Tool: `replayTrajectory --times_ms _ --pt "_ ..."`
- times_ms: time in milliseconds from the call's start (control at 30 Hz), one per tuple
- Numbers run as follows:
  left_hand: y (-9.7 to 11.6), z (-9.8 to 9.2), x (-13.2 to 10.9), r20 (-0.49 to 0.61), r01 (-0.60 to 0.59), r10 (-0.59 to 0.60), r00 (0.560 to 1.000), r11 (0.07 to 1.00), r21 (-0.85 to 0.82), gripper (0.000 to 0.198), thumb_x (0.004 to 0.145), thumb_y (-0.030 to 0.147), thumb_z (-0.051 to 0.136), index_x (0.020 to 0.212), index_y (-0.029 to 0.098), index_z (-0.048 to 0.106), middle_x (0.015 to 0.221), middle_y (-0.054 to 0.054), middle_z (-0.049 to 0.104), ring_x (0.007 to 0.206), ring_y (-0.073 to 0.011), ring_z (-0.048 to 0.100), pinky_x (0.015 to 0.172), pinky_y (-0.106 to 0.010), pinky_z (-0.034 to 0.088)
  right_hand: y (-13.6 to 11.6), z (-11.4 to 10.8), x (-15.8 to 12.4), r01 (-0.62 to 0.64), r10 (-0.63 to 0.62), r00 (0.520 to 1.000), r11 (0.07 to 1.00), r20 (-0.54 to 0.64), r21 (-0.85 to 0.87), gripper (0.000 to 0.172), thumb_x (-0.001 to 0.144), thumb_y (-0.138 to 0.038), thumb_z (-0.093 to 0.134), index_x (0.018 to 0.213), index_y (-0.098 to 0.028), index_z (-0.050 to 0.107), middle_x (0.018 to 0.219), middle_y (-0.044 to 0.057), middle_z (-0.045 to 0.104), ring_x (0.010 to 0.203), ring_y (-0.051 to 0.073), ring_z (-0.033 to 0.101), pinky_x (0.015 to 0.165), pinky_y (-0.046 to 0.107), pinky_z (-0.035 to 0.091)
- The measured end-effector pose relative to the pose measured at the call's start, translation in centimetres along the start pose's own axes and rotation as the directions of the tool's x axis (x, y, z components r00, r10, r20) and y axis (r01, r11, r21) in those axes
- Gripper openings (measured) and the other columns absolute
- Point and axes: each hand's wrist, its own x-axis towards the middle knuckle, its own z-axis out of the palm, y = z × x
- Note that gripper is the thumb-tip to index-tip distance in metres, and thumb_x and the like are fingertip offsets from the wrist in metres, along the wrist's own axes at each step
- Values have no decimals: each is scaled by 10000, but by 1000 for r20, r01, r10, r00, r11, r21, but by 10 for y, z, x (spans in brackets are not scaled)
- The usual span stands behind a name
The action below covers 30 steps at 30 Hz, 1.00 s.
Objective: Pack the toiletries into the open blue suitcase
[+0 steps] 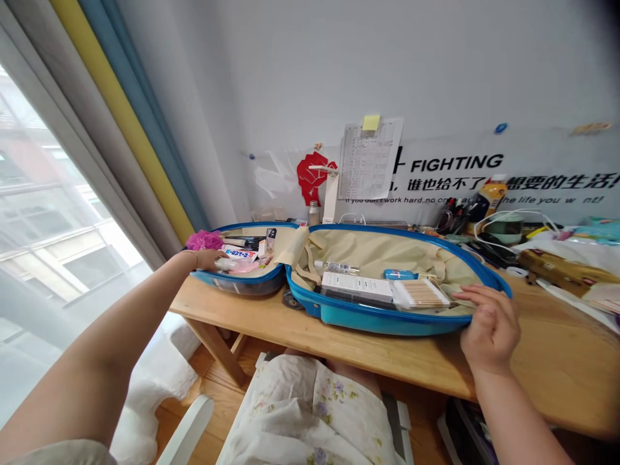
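Note:
A blue suitcase (387,323) with beige lining lies spread apart on the wooden desk. My left hand (212,259) reaches into its left half, fingers closed at a small whitish item too hidden to name. Beside that hand are a magenta bath puff (204,240), a toothpaste box (239,253) and a pink packet (242,266). At the right end of the suitcase is my right hand (491,326), holding nothing, fingers stretched over the rim. Near its fingertips lies a pack of cotton swabs (421,294), next to a white box (357,286), a blue packet (400,274) and a clear bottle (338,267).
A white desk lamp (331,197) and a small bottle (314,212) stand against the wall. Pens, an orange-labelled bottle (491,194), a white cable (513,219) and a brown case (562,265) crowd the desk's right side. A curtained window (58,213) is on the left.

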Motion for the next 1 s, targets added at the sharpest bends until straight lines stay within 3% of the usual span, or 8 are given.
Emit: replayTrajectory --times_ms 100,267,400,500,633,767,867,1000 --pt "1 4 4 61 26 -26 998 1000 -8 712 517 281 611 1223 186 618 1087 -106 718 963 -282 676 829 -327 513 0 0 0 -2 2 1000 1000 -4 19 445 945 -393 305 754 -194 654 831 108 660 927 267 645 925 490 453" --pt "3 2 -2 32 29 -29 999 1000 -8 565 551 368 622 1090 199 653 1118 -98 707 1063 -298 638 902 -336 488 0 -1 -1 17 -16 1000 999 -8 38 413 941 -362 325 770 -201 665 838 96 666 934 268 645 928 485 447" --pt "7 -8 -9 -86 62 -63 994 998 -7 605 624 463 592 1141 151 620 1126 -129 686 1054 -318 631 901 -346 483 0 -1 -2 9 -9 1000 999 -1 38 405 944 -348 327 783 -195 666 851 100 669 944 268 642 924 489 450" --pt "27 -31 -9 -220 45 -50 974 999 -27 644 742 522 508 1268 151 538 1214 -123 635 1119 -307 589 938 -329 454 1 -1 -2 24 -24 1000 998 4 50 393 947 -323 330 795 -190 668 864 108 671 948 264 638 921 485 450" --pt "97 -72 2 -414 -238 192 890 969 -62 616 819 527 480 1314 161 495 1250 -107 605 1141 -287 556 986 -341 421 1 -1 -2 20 -21 1000 998 9 53 402 950 -332 325 796 -191 669 870 108 670 952 263 637 909 486 463" --pt "200 -96 19 -307 -516 486 818 856 -20 589 830 466 533 1331 164 474 1324 -99 572 1188 -267 529 1024 -338 388 0 -2 -2 17 -17 1000 999 12 42 400 955 -327 323 805 -191 668 876 104 669 944 255 633 907 491 463" --pt "261 -95 33 -183 -552 538 823 833 -30 572 831 387 582 1346 170 463 1345 -99 568 1165 -237 559 985 -290 408 1 -3 -3 30 -31 999 998 22 55 393 959 -305 319 820 -186 667 886 108 669 957 252 624 899 487 464" --pt "298 -75 50 -153 -518 507 848 854 -42 530 813 323 622 1287 106 526 1238 -145 639 1101 -252 607 910 -281 445 7 -5 -4 62 -65 997 995 34 74 384 960 -273 314 847 -174 667 914 120 668 977 256 619 912 505 451"
